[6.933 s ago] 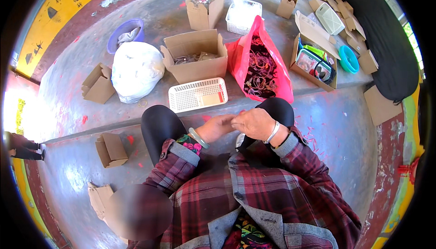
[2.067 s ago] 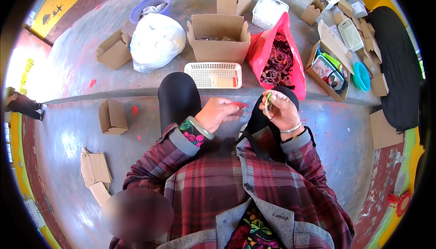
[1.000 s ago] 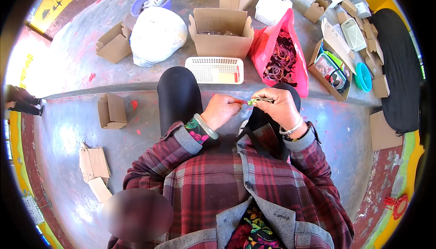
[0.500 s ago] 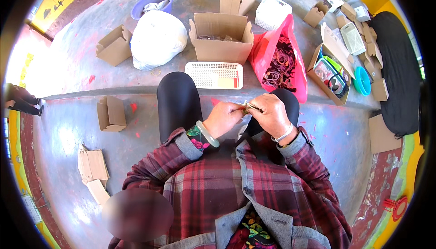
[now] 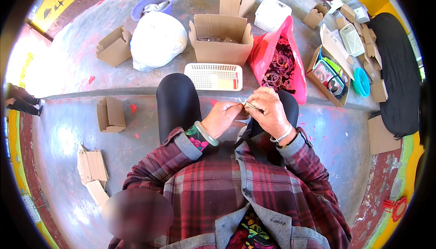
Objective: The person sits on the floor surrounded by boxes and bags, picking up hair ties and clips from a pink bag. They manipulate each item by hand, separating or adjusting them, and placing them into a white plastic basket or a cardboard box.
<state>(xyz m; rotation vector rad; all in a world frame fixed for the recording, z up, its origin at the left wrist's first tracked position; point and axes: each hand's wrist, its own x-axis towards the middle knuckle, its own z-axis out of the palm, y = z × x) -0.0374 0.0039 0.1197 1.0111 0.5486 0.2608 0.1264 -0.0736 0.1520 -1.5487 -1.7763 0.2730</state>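
Observation:
Above my lap and between my knees, both hands meet at a small bundle of thin, pale bands (image 5: 250,107); their exact kind is too small to make out. My left hand (image 5: 220,120), with a pale bangle at its wrist, pinches the bundle's near end between thumb and forefinger. Around its other side my right hand (image 5: 270,112) is closed, fingers curled, thumb partly hidden. A thin light strand sticks up between the fingertips. Just beyond my knees lies a white perforated tray (image 5: 206,76) with a flat tan and red piece in it.
Behind the tray stands an open cardboard box (image 5: 220,52). A pink bag (image 5: 297,69) of dark and purple loops is right of it. A stuffed white sack (image 5: 158,40) sits left. A low step edge (image 5: 81,96) crosses the floor. A small carton (image 5: 112,115) stands left.
My right fingers have lifted and curled more over the bundle, and a pale strand now shows between the hands. The left hand has barely shifted.

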